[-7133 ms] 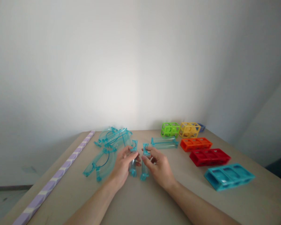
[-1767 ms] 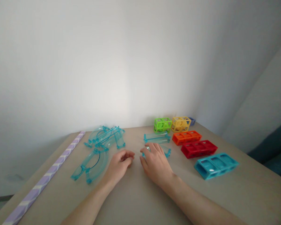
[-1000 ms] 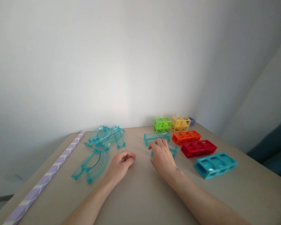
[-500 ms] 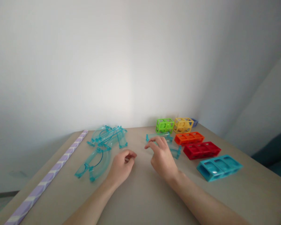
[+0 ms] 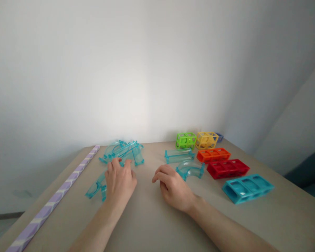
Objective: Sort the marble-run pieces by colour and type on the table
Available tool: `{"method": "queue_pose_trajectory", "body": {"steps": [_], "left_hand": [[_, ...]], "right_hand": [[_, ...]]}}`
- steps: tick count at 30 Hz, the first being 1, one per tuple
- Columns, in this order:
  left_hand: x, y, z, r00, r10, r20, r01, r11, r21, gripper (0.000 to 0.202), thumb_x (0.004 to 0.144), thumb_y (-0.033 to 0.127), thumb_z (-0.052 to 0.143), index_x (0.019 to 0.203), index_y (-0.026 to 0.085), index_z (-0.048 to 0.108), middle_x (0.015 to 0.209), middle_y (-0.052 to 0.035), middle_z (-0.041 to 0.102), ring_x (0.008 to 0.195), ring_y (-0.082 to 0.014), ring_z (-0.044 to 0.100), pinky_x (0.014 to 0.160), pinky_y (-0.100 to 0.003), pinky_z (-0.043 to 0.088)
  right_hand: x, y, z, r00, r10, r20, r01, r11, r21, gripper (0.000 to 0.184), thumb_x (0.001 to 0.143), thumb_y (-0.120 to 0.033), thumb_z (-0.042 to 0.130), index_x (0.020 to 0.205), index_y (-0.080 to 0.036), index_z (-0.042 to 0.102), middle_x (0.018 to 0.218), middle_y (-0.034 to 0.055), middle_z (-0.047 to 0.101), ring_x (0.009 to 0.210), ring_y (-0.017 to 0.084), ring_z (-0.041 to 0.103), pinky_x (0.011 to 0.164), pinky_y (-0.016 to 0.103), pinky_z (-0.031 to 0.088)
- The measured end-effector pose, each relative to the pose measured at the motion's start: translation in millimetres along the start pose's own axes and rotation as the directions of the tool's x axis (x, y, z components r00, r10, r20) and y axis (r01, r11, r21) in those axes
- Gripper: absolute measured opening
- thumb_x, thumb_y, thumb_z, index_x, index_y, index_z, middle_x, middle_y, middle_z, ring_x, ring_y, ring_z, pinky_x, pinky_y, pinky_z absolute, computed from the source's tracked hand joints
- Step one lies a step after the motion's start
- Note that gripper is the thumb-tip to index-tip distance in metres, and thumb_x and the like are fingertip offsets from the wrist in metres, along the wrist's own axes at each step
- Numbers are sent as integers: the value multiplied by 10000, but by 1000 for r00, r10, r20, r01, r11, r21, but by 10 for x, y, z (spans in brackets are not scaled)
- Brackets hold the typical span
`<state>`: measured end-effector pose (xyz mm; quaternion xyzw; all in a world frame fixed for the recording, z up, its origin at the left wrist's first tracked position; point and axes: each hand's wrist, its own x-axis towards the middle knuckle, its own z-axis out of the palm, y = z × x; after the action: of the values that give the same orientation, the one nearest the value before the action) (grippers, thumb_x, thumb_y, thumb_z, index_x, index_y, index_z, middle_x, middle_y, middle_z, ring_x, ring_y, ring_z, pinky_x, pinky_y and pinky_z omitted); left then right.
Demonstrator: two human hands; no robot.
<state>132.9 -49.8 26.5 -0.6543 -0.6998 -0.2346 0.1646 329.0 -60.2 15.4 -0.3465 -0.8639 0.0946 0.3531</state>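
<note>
My left hand [image 5: 120,180] reaches over a clear teal curved track piece [image 5: 94,188] at the left, its fingers spread and bent downward. The hand covers much of that piece; whether the fingertips touch it I cannot tell. Just beyond them lies a pile of clear teal track pieces [image 5: 123,151], straight and curved. My right hand [image 5: 174,189] hovers low over the table, fingers loosely curled with a gap at the thumb, holding nothing visible. Beside it lies a curved teal track piece [image 5: 190,169], with a straight teal track piece [image 5: 180,155] behind.
Along the right stand open-frame blocks: green [image 5: 186,140], yellow [image 5: 207,140], dark blue [image 5: 219,137], orange [image 5: 213,155], red [image 5: 228,168] and teal [image 5: 248,188]. A purple-and-white strip [image 5: 60,194] runs along the table's left edge. A wall [image 5: 147,87] rises behind.
My left hand has moved left and slightly forward onto the curved track piece, its fingers spreading. The right hand has drawn back and leftward, uncovering the curved piece beside it.
</note>
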Motion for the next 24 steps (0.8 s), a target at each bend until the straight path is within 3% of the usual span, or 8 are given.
{"method": "queue_pose_trajectory", "body": {"steps": [6,9,13,19,24], "left_hand": [[50,-111,-59,986,-164,17,157,965,208,413,804,336,558,1125,76,572,1124,-238,526,1055,-402,527,848,-501,417],[109,-241,-27,955,-249,163,213,954,209,553,795,446,553,1154,27,518,1057,-260,569,1016,-416,566,801,-499,448],[154,-355,17,912,-229,339,185,970,158,639,768,527,543,1179,39,506,1078,-283,602,1024,-437,590,794,-513,464],[190,-406,9,908,-209,362,169,976,140,560,725,464,562,1113,61,546,1050,-252,651,1007,-418,617,769,-456,487],[219,-465,25,922,-174,347,144,983,109,378,787,348,486,1053,98,584,987,-225,692,925,-374,666,701,-408,489]], "right_hand": [[-2,-12,5,999,3,33,-4,1000,13,410,690,102,437,920,-152,663,927,82,608,928,207,566,824,314,474],[-1,-8,7,999,9,38,-10,1000,16,398,702,98,443,921,-149,666,925,84,613,929,206,569,825,313,472],[-3,-4,6,999,11,38,-12,1000,19,380,713,90,449,916,-146,665,920,86,620,928,208,570,830,317,472],[1,-27,-5,999,20,40,-21,1000,17,356,736,75,451,908,-146,670,911,87,626,924,206,575,826,314,475],[5,-38,-11,998,21,58,-21,1000,12,349,742,64,454,913,-147,673,903,85,628,915,204,579,823,313,477]]}}
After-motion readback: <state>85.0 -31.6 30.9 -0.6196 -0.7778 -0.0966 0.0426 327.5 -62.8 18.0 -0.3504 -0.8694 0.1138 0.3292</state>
